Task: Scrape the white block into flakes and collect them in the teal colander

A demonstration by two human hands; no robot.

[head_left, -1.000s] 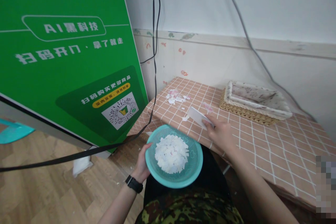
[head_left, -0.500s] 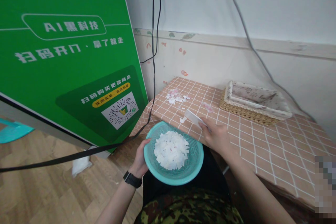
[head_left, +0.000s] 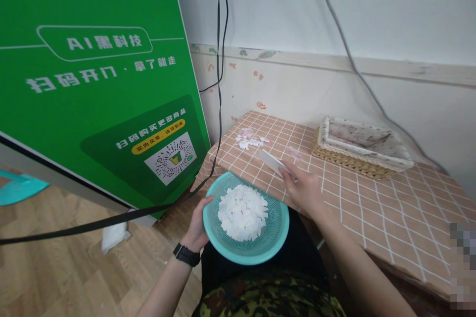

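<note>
Head cam: L hand [head_left: 198, 224] gripping rim of round teal plastic colander [head_left: 273, 243], thumb over, other fingers hidden. R hand [head_left: 304, 189] pinched tight on flat white rectangular card [head_left: 272, 161], just beyond colander; white/pink paper scraps [head_left: 247, 140] farther beyond. Prob best: card edge low, short strokes twd colander.

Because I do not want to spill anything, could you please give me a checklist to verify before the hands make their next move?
1. Left hand on the teal basket: ok, it grips the left rim.
2. Heap of white scraps within the rim: ok.
3. Right hand holding the white flat piece: ok.
4. All scraps in the basket: not ok, a loose pile lies on the checked tablecloth.
5. Black strap not crossing the basket: ok in this view.
6. Basket touching the table edge: cannot tell.
</note>
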